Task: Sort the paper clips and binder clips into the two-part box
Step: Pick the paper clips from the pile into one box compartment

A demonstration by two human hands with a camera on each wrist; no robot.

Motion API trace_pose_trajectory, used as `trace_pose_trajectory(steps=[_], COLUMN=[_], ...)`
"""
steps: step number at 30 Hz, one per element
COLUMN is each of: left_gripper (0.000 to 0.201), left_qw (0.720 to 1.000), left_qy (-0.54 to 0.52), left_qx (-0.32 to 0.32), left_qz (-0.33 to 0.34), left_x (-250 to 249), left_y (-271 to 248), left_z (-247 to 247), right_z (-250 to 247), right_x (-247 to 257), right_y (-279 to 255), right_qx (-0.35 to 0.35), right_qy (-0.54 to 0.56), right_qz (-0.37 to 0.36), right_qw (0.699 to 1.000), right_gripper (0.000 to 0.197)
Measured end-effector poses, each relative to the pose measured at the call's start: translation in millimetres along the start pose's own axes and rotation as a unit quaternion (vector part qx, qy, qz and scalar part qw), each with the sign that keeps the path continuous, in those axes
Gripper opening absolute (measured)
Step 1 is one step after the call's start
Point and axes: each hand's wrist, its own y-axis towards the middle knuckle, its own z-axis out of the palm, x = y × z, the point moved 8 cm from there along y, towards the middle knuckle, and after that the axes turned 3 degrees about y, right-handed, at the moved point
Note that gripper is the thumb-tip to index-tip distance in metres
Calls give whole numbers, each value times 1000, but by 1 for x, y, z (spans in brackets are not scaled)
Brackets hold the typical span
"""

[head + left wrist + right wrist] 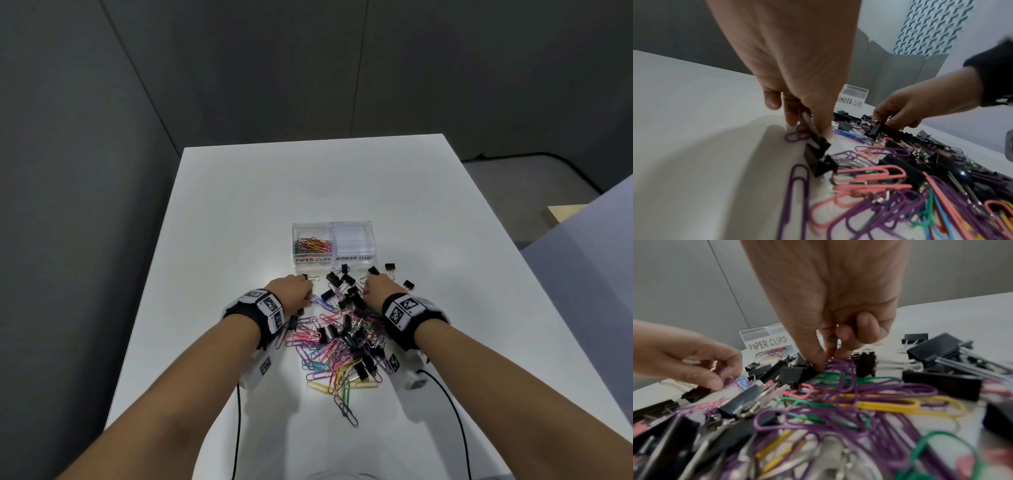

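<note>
A clear two-part box (pixel 334 226) stands beyond the pile; its left part, labelled PAPER CLIPS (pixel 767 344), holds coloured clips, and the BINDER CLIPS part (pixel 851 101) looks empty. A heap of coloured paper clips (pixel 329 363) and black binder clips (pixel 346 298) lies between my hands. My left hand (pixel 809 129) pinches a black binder clip (pixel 819 144) by its wire handle at the pile's left edge. My right hand (pixel 828 361) pinches purple paper clips (pixel 840 368) at the pile's far right; its other fingers are curled, with a bit of green wire showing inside.
Loose binder clips (pixel 390 267) lie scattered just right of and in front of the box. Two black cables (pixel 238 428) run from my wrists over the near table edge. The white table (pixel 239 205) has grey walls behind and to the left.
</note>
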Motion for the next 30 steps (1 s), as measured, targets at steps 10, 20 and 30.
trace_pose_trajectory(steps=[10, 20, 30], left_gripper=[33, 27, 36], left_qw=[997, 992, 998], left_qy=[-78, -120, 15], left_qx=[-20, -31, -39], left_qz=[12, 0, 57], left_x=[-10, -23, -45], left_y=[2, 11, 16], left_z=[-16, -17, -22], right_z=[-40, -43, -21], right_x=[-5, -19, -20], right_y=[-9, -10, -15], right_qx=[-22, -12, 14], right_qy=[172, 168, -95], right_qz=[-59, -31, -85], right_qw=[983, 985, 992], right_gripper=[32, 30, 24])
